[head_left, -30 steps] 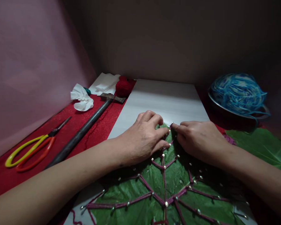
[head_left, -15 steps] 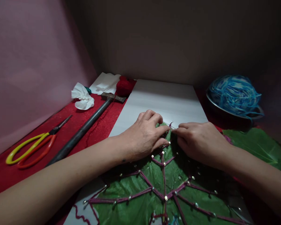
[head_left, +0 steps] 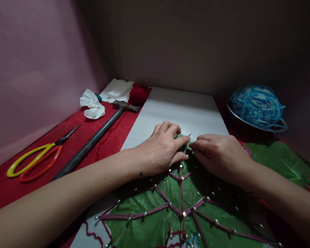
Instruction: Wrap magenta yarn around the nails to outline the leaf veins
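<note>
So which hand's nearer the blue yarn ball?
Right. The right hand is left of the blue yarn ball, on its near side; the left hand is farther left, over the pinned leaf.

The left hand (head_left: 165, 148) and right hand (head_left: 219, 151) are close together over a nail-studded green leaf (head_left: 157, 222).

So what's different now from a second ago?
The right hand drew back a little from the top nail, toward the person. The left hand's pointing finger slid right, up beside that nail. The scissors, hammer and blue yarn stayed put.
</note>
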A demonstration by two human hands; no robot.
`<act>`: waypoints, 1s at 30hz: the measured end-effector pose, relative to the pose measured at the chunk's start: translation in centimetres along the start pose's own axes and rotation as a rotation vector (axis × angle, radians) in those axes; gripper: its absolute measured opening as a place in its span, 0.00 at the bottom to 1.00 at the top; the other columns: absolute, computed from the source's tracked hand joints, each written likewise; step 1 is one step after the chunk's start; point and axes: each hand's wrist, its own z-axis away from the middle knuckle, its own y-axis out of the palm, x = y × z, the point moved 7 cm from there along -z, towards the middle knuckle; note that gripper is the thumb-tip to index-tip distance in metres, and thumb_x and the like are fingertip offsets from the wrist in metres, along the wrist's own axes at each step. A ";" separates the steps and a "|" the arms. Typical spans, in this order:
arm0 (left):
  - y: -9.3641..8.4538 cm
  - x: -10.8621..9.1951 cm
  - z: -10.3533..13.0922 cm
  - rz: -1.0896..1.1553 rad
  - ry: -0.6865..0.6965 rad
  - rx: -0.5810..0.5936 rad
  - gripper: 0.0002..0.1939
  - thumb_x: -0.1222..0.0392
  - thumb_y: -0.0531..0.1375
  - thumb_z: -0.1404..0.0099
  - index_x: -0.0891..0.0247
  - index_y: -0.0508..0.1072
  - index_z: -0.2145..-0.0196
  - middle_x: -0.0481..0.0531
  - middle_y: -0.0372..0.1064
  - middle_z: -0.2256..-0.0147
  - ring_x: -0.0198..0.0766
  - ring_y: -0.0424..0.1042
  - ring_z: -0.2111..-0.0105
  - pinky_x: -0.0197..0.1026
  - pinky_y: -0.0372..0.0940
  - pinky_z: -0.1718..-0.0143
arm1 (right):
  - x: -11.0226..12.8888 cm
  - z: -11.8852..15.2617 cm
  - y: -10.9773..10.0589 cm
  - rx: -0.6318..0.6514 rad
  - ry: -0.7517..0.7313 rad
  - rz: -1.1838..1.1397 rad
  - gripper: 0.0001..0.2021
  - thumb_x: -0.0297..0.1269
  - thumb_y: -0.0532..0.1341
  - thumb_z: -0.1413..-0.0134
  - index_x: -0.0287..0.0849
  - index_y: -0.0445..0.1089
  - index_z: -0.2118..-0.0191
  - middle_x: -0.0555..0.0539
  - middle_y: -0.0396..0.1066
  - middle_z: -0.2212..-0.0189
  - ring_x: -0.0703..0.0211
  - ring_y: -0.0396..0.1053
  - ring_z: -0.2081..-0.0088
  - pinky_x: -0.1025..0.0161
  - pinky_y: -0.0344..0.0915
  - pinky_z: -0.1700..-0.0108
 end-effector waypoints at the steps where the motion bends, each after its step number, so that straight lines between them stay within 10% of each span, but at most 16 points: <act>1: 0.0 0.0 0.0 -0.002 0.000 0.000 0.23 0.50 0.55 0.35 0.60 0.64 0.45 0.59 0.58 0.52 0.50 0.53 0.51 0.53 0.55 0.49 | 0.1 0.0 0.0 -0.012 -0.005 -0.008 0.09 0.30 0.57 0.48 0.43 0.75 0.70 0.51 0.72 0.77 0.61 0.68 0.75 0.64 0.50 0.76; 19: -0.4 0.6 0.1 0.125 -0.137 -0.044 0.17 0.67 0.50 0.39 0.67 0.65 0.53 0.58 0.61 0.57 0.46 0.56 0.56 0.49 0.56 0.54 | 1.6 -0.8 0.2 0.013 -0.163 0.057 0.08 0.30 0.56 0.47 0.41 0.72 0.72 0.49 0.71 0.77 0.62 0.67 0.75 0.64 0.53 0.75; 30: -0.7 0.8 0.2 0.130 -0.140 -0.117 0.17 0.67 0.50 0.39 0.67 0.66 0.52 0.58 0.62 0.57 0.46 0.56 0.57 0.49 0.57 0.54 | -3.6 -2.9 1.6 0.049 0.404 -0.399 0.07 0.36 0.59 0.55 0.42 0.75 0.74 0.51 0.69 0.83 0.65 0.62 0.80 0.66 0.55 0.75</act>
